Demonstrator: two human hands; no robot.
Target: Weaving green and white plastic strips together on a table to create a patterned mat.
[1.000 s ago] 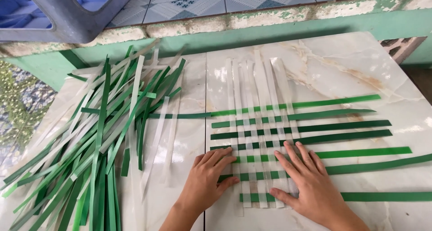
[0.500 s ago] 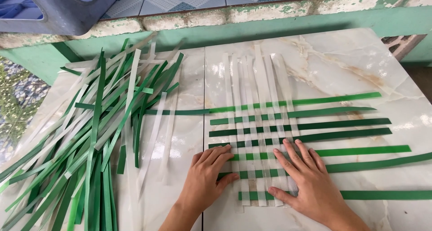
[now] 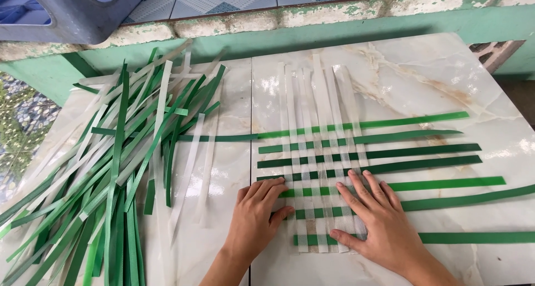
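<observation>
Here, both hands lie flat with fingers spread, gripping nothing: the left hand [image 3: 256, 216] and right hand [image 3: 379, 222] press the woven mat [image 3: 320, 163] of glossy green and translucent white strips on the marble surface [image 3: 446, 85]. Loose flat strips [image 3: 111, 169] lie heaped to the left.

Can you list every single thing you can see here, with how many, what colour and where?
green strips: seven, green, lying crosswise in the weave, ends running right
white strips: about six, translucent white, running top to bottom through the weave
loose strip pile: many, green and white, left of table
table: one, pale marble slabs, under everything
crate: one, blue-grey plastic, top left on the tiled ledge
left hand: flat on the weave's left edge
right hand: flat on the weave's lower right
</observation>
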